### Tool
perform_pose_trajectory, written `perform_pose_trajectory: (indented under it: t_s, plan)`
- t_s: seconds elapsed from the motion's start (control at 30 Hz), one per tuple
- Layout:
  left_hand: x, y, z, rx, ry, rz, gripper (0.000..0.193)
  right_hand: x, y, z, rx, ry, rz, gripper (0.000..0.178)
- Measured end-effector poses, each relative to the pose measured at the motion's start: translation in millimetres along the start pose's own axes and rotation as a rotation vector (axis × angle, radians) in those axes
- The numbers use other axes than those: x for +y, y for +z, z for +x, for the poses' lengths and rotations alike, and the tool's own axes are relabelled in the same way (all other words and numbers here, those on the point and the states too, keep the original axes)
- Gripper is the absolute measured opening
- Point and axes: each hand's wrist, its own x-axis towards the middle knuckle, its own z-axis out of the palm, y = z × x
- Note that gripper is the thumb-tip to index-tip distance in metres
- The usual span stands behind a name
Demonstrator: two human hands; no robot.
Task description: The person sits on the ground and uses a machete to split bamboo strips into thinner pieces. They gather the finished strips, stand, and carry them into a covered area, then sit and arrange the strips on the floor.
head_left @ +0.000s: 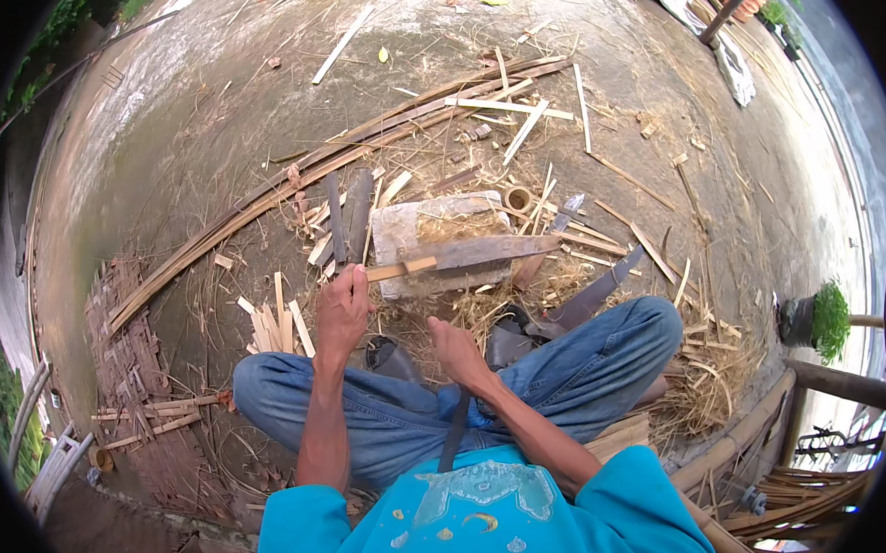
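Note:
My left hand (344,306) is closed around a short, pale bamboo strip (403,268) that points to the right. The strip's far end meets a tapered grey wooden board (499,251), which lies across a whitish block (397,236) strewn with shavings. Just right of centre, my right hand (461,355) is a closed fist, apart from the strip. A long dark flat piece (454,437) runs from under my right wrist toward my shirt. Whether it is the handle of something in that fist is hidden. Both forearms rest near my bent knees.
Long bamboo lengths (267,192) curve across the ground at left and beyond the block. A broad dark blade (594,292) lies by my right knee. Cut slats (278,323) are piled by my left knee. A bamboo ring (518,198) and a potted plant (829,322) stand farther off.

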Motion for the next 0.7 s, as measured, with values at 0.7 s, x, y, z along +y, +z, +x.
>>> perform_pose_trajectory:
  t_s: [0.7]
  plan:
    - [-3,-17,0,-0.076,0.179,0.104,0.026,-5,-40,-12,-0.006,0.06,0.04,0.055]
